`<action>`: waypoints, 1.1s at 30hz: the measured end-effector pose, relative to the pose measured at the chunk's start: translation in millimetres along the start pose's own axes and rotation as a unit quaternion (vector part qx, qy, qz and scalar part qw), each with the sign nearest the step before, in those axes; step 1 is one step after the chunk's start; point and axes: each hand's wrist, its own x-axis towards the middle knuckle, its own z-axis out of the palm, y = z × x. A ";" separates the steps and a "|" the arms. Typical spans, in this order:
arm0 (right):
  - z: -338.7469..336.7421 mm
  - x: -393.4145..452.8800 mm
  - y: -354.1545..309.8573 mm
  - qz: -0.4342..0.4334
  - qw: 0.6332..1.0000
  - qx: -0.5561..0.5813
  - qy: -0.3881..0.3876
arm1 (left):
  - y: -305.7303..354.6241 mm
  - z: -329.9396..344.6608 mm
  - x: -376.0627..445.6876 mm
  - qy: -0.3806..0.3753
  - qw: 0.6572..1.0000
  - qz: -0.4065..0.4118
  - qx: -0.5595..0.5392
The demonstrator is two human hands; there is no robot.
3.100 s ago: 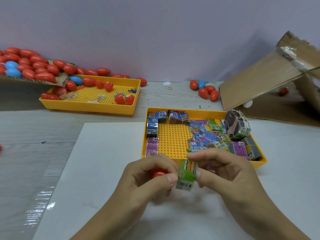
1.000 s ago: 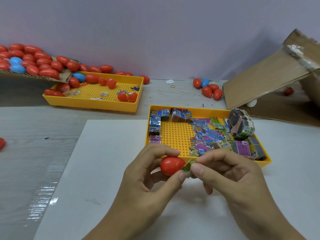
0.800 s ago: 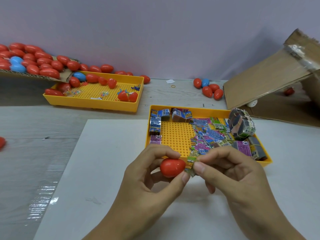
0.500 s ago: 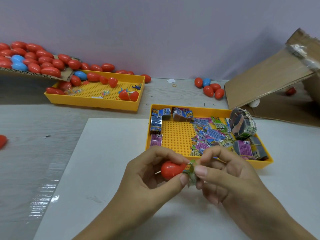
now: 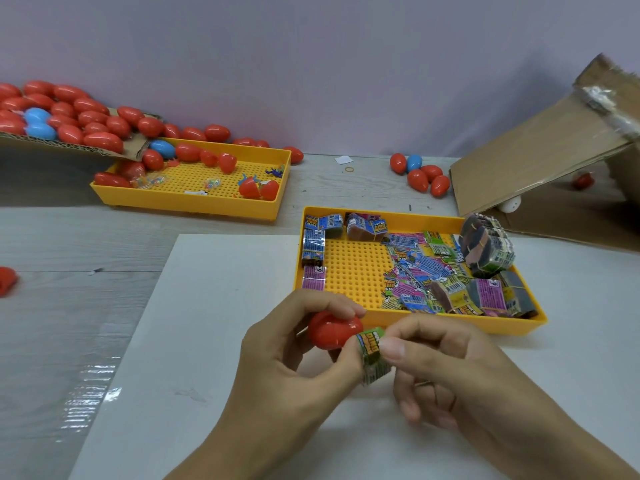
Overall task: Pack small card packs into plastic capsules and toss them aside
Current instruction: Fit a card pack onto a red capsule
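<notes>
My left hand [image 5: 287,368] grips a red plastic capsule [image 5: 329,330] between fingers and thumb, low in the middle of the view. My right hand [image 5: 446,368] pinches a small green card pack [image 5: 372,351] against the capsule's right end; the pack is bent and sticks out of it. Just behind my hands stands a yellow tray [image 5: 505,322] holding several loose card packs [image 5: 419,271] and bundled packs [image 5: 486,247].
A second yellow tray [image 5: 194,202] with red capsules sits at the back left, below a cardboard flap piled with red and blue capsules [image 5: 65,119]. More capsules [image 5: 420,174] lie at the back centre. A tilted cardboard box [image 5: 540,143] stands at the right. A white sheet [image 5: 194,341] lies under my hands.
The flat green pack has been folded and pushed toward the capsule's open end. Both hands have stayed close together over the white sheet, and the right fingers now curl tighter on the pack.
</notes>
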 end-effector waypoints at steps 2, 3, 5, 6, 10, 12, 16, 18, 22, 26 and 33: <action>-1.2 -1.0 -1.1 -0.001 1.000 -0.008 -0.007 | -0.3 -0.4 0.7 0.007 1.000 -0.005 0.001; -1.4 -1.4 -1.1 -0.003 1.000 -0.010 -0.005 | -0.5 0.0 1.0 0.009 1.000 -0.007 0.003; -1.1 -1.2 -0.4 -0.021 1.000 -0.013 0.008 | -0.8 1.1 1.2 0.006 1.000 -0.010 0.009; -0.8 -0.4 0.5 -0.035 0.999 -0.016 0.021 | -0.7 1.3 1.1 0.003 1.000 -0.012 0.008; -1.8 1.7 4.2 -0.124 0.983 -0.055 0.122 | -1.2 0.0 0.8 -0.020 1.000 -0.013 -0.001; -1.0 1.6 5.5 -0.163 0.973 -0.077 0.144 | -1.7 -0.6 0.4 -0.027 1.000 -0.009 -0.009; -1.6 2.8 8.2 -0.150 0.980 -0.049 0.120 | -1.8 -0.1 0.0 -0.024 0.999 -0.018 -0.012; -3.7 3.0 9.5 -0.145 0.983 -0.031 0.104 | -2.3 0.0 -0.1 -0.019 0.999 -0.030 -0.016; -3.6 2.1 10.5 -0.157 0.982 -0.045 0.090 | -4.8 0.1 -0.5 -0.026 0.999 -0.043 -0.011; -3.6 3.3 12.6 -0.163 0.981 -0.049 0.092 | -6.5 0.8 -0.6 -0.025 0.999 -0.044 -0.002; -5.1 3.1 14.4 -0.169 0.978 -0.081 0.090 | -6.1 3.2 -1.1 -0.014 0.999 -0.038 0.020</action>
